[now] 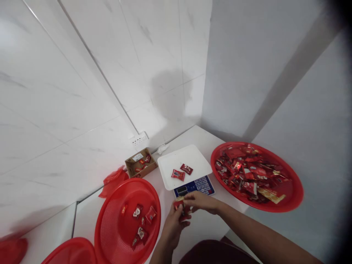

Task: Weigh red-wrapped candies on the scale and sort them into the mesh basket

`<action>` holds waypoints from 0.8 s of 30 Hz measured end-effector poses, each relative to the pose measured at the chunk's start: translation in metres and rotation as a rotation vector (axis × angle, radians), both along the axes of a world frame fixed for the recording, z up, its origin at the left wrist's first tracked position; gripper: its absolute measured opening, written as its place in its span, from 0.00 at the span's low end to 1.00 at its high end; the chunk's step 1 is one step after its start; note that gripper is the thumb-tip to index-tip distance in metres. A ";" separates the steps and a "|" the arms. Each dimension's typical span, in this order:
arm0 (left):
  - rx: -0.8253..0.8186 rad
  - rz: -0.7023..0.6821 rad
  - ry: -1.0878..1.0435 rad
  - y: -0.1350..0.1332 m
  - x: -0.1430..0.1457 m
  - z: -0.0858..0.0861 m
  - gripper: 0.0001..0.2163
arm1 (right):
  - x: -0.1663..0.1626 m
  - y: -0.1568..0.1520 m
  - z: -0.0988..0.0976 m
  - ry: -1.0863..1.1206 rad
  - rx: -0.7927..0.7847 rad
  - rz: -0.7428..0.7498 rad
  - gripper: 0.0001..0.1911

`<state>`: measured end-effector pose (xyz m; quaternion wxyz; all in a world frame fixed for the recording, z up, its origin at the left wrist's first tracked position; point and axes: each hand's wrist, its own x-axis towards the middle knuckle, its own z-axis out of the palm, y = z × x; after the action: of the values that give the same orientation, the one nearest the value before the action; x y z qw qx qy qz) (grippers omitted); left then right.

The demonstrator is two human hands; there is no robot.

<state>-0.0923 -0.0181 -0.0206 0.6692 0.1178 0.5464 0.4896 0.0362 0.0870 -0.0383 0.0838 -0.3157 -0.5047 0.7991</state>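
Observation:
My left hand (pixel 172 223) and my right hand (pixel 200 201) meet in front of the scale, both closed on small red snack packets (pixel 180 209). The scale (pixel 187 170) has a white weighing pan with two red packets (pixel 181 172) lying on it and a blue keypad (pixel 202 184) at its front. To the right a red tray (pixel 291 200) is heaped with several red packets. To the left a red mesh basket (pixel 110 220) holds several packets.
A small open cardboard box (pixel 132 165) with a few packets stands behind the basket, beside a red plastic bag (pixel 111 181). A wall socket (pixel 139 139) sits above it. Another red basket rim (pixel 68 253) shows at the bottom left. White walls close the table's corner.

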 end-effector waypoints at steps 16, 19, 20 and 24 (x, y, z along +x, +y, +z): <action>0.039 -0.043 0.021 -0.006 0.003 -0.009 0.11 | 0.024 0.036 -0.004 -0.154 -0.154 -0.473 0.13; 0.082 -0.167 0.158 -0.007 0.008 -0.006 0.13 | 0.020 0.010 0.000 -0.119 0.006 -0.070 0.14; 0.081 -0.196 0.218 -0.007 0.010 -0.006 0.14 | 0.018 0.003 0.001 -0.107 0.063 0.021 0.13; 0.027 -0.225 0.337 -0.006 0.012 -0.008 0.14 | 0.014 -0.006 -0.002 -0.160 0.146 0.030 0.05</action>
<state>-0.0800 -0.0245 -0.0289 0.6173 0.2674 0.6273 0.3925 0.0497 0.0815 -0.0406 0.0539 -0.3640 -0.5715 0.7335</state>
